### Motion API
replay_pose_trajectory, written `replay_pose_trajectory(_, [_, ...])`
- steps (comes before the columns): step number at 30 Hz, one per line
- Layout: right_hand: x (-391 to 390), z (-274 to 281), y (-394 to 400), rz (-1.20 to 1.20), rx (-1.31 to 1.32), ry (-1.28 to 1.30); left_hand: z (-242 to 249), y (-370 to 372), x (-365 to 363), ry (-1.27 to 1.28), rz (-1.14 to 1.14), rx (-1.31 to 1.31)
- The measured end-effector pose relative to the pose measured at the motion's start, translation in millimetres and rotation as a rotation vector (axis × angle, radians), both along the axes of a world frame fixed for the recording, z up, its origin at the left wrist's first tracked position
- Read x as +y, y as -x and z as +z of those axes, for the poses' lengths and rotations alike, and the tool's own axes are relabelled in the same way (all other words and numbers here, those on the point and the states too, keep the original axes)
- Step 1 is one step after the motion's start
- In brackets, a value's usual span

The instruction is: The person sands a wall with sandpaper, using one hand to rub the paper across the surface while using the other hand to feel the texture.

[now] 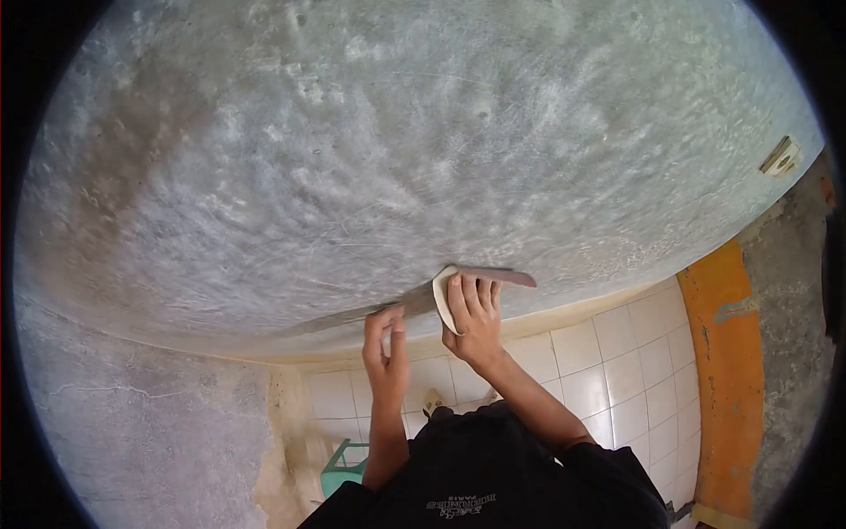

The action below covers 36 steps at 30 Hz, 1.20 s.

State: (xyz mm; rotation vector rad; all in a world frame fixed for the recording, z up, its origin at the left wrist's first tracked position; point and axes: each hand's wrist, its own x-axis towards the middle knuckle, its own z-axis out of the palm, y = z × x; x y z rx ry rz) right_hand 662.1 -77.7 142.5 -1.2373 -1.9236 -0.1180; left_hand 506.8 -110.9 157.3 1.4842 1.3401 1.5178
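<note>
My right hand (pixel 477 316) holds a bent sheet of sandpaper (pixel 498 275), brownish on one face and pale on the other. The sheet curls around the fingers and is at the grey wall (pixel 423 176). To its left, my left hand (pixel 385 344) is raised close to the wall with its fingers bent and the thumb a little apart. Nothing shows in it. Whether its fingertips touch the wall cannot be made out.
A side wall (pixel 159 423) meets the grey wall at the left. Below are white floor tiles (pixel 617 353) and a green plastic stool or chair (pixel 342 476). An orange-painted strip (pixel 727 353) runs down the right. A wall socket (pixel 781 157) is at upper right.
</note>
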Motion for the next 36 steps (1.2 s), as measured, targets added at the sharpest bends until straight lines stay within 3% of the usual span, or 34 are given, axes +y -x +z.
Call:
replay_pose_trajectory(3, [4.4,38.5,5.3,-0.121,-0.006,-0.149,4.7,7.1,-0.9,0.056,0.112,-0.117])
replay_pose_trajectory(10, [-11.5,-11.6,12.9,-0.036,0.054,0.174,15.7,14.7,-0.9,0.153,0.103,-0.215])
replay_pose_trajectory(14, [-0.5,2.9,12.0,-0.145,0.041,-0.042,6.6,14.4,2.0,0.134,0.085,-0.199])
replay_pose_trajectory(17, [9.8,66.9,9.9,-0.216,0.178,-0.211,3.3,15.8,1.5,0.134,0.078,-0.189])
replay_pose_trajectory(20, [11.5,62.5,7.1,-0.176,0.112,-0.122,3.3,15.6,1.6,0.135,0.084,-0.223])
replay_pose_trajectory(25, [-2.1,-12.9,18.8,-0.147,0.054,-0.060,1.6,11.8,6.9,0.135,0.086,-0.294])
replay_pose_trajectory(28, [-4.9,-13.1,14.6,-0.118,0.032,0.027,6.8,12.7,4.8,0.147,0.074,-0.322])
replay_pose_trajectory(34, [3.3,50.0,10.2,-0.146,0.062,-0.118,6.0,13.7,4.3,0.166,0.057,-0.336])
replay_pose_trajectory(36, [3.2,44.0,11.8,-0.139,0.075,-0.124,8.7,13.3,3.4,0.164,0.051,-0.341])
